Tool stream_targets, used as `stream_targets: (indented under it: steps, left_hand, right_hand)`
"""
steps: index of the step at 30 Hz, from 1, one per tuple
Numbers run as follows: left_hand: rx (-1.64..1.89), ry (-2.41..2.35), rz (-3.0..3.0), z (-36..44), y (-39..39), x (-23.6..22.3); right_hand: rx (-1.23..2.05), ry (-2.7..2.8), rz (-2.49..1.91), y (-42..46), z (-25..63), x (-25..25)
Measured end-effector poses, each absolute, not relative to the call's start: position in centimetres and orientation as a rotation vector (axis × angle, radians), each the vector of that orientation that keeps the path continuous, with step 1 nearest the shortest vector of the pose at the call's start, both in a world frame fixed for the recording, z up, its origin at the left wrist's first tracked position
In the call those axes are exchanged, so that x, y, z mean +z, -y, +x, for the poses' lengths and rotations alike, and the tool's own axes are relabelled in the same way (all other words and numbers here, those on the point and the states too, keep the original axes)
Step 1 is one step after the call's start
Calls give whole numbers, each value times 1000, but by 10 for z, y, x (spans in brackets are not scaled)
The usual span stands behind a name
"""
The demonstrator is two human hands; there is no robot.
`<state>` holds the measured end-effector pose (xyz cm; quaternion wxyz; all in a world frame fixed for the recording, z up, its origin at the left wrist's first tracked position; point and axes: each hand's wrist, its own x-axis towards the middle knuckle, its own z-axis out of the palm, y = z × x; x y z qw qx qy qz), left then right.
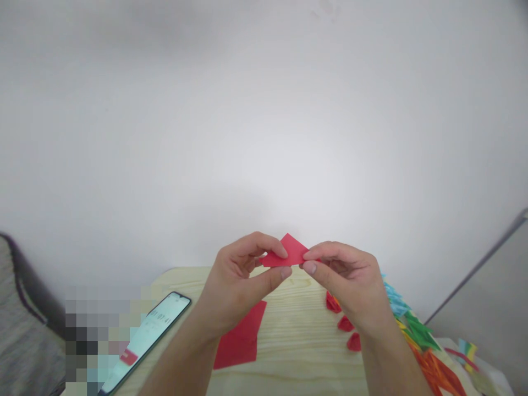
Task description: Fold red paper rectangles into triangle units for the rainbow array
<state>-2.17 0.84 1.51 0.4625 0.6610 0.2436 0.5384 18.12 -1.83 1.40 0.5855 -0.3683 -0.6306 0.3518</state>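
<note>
Left hand [243, 287] and right hand [350, 281] pinch partly folded red paper [294, 250] above shaped red pieces [353, 342] and seemingly unfolded red sheets [240, 344].

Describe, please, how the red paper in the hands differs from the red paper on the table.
The held red paper is folded to a peak, while the red paper on the table looks like flat sheets. The held one is raised between both hands; the table one lies partly behind the left forearm. Both are plain red.
</note>
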Motion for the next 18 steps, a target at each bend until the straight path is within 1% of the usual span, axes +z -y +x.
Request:
stream_targets:
  steps: [6, 18]
  left_hand:
    - [1376, -601, 1690, -19, -9, 14]
    - [1383, -694, 1633, -16, -2, 22]
  right_hand:
    - [801, 1463, -871, 20, 180, 14]
    - [778, 1383, -946, 25, 174, 17]
